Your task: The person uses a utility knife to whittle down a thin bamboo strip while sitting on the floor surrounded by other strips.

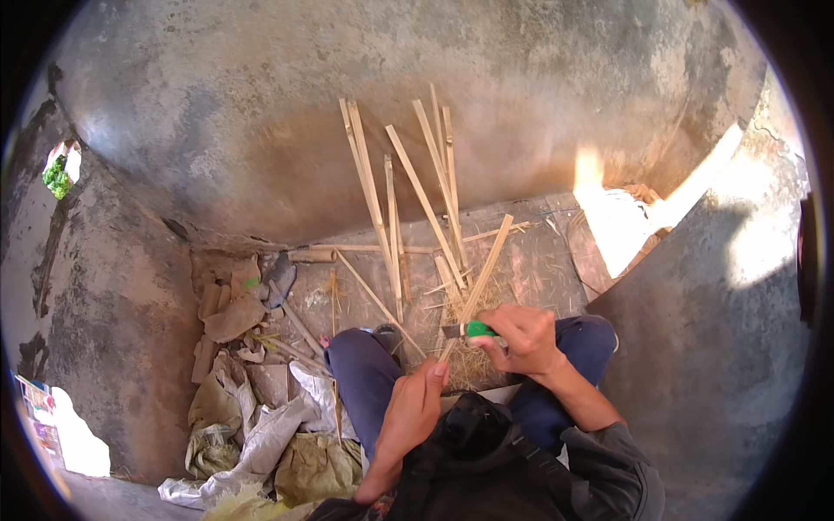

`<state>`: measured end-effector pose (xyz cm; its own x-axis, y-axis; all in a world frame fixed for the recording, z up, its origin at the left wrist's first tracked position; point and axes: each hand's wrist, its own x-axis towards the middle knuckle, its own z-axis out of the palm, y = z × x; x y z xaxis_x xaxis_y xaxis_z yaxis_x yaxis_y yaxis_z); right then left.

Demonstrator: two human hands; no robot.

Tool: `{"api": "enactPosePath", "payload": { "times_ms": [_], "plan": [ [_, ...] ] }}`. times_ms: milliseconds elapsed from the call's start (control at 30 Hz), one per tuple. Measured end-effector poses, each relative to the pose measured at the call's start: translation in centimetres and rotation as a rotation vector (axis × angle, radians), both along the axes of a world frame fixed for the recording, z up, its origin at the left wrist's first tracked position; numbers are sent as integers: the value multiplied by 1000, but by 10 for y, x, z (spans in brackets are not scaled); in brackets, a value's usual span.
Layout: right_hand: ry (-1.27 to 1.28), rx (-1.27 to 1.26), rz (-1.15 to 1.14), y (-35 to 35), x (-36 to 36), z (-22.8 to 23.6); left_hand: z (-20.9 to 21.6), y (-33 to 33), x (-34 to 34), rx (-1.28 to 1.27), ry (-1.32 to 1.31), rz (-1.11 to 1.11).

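Note:
My left hand (412,408) is closed round the lower end of a pale bamboo strip (488,265), thumb on top. The strip slants up and away to the right, over the wood shavings (469,369). In my right hand (524,340) is a knife (479,329) with a green handle, the fingers wrapped round it. Its short dark blade lies across the strip, touching or very close to it, a little above my left thumb. Both hands are between my bent knees.
Several bamboo strips (429,182) lean against the grey wall (261,104) ahead. A bamboo pole (311,256) lies along its foot. To the left are crumpled sacks (317,469), broken pieces and sticks (295,326). Another wall (695,347) closes in on the right.

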<state>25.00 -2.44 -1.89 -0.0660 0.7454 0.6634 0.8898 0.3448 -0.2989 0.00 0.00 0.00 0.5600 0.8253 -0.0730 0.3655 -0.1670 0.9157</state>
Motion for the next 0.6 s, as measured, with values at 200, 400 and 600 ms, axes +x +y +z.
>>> {"api": "enactPosePath", "payload": {
  "times_ms": [200, 400, 600],
  "plan": [
    [305, 145, -474, 22, 96, 29, -20, -29, -28, -115, -14, -78],
    [295, -2, -213, 4, 62, 17, -34, -14, -29, -182, -58, 19],
    [209, -24, 65, -4, -2, -4, -17, -4, -10, 26, -18, 29]
  ]
}}
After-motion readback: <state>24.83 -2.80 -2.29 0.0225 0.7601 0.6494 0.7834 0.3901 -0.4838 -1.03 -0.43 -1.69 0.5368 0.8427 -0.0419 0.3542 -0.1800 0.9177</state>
